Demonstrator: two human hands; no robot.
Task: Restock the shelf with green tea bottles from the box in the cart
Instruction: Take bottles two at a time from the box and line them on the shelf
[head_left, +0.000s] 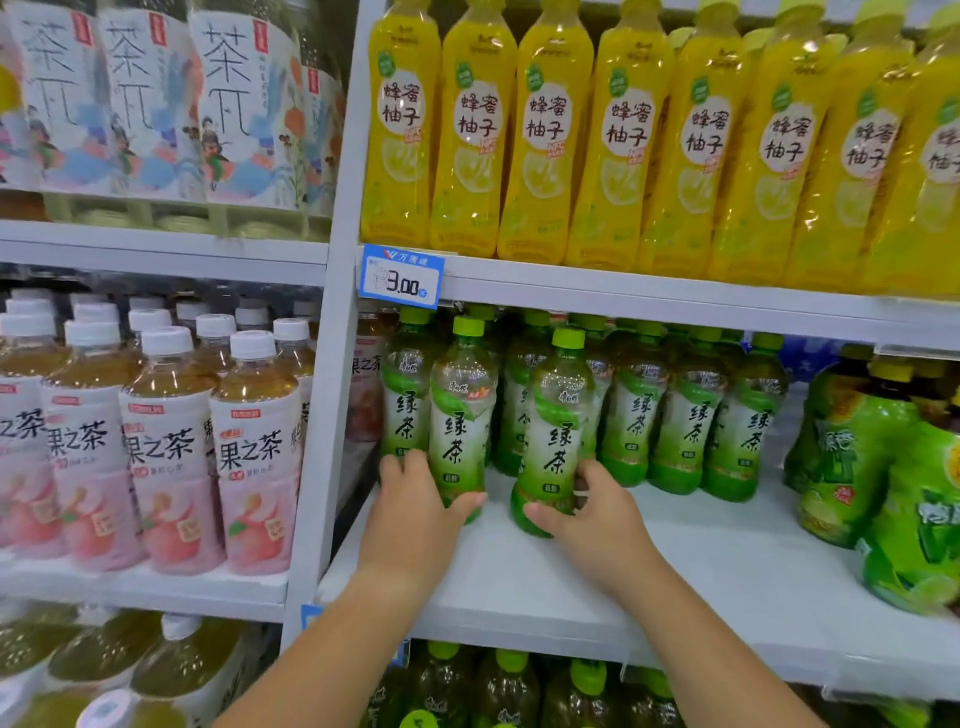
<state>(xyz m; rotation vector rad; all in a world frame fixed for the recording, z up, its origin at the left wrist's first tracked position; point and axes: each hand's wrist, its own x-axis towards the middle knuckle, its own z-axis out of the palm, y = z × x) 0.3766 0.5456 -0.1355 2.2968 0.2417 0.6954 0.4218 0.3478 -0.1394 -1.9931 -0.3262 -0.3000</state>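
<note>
Two green tea bottles stand upright on the white middle shelf (727, 582), in front of a row of several matching bottles (691, 415). My left hand (415, 514) wraps the base of the left bottle (460, 415), thumb on its right side. My right hand (597, 514) grips the base of the right bottle (558, 415), which stands slightly nearer the shelf front. Both bottles have green caps and green-white labels. The box and the cart are out of view.
Yellow honey-pomelo bottles (623, 135) fill the shelf above, with a blue 3.00 price tag (401, 278) on its edge. Bright green bottles (883, 467) crowd the right of the middle shelf. A white upright post (322, 415) separates pink fruit-tea bottles (171, 447) at left. More green bottles (509, 686) sit below.
</note>
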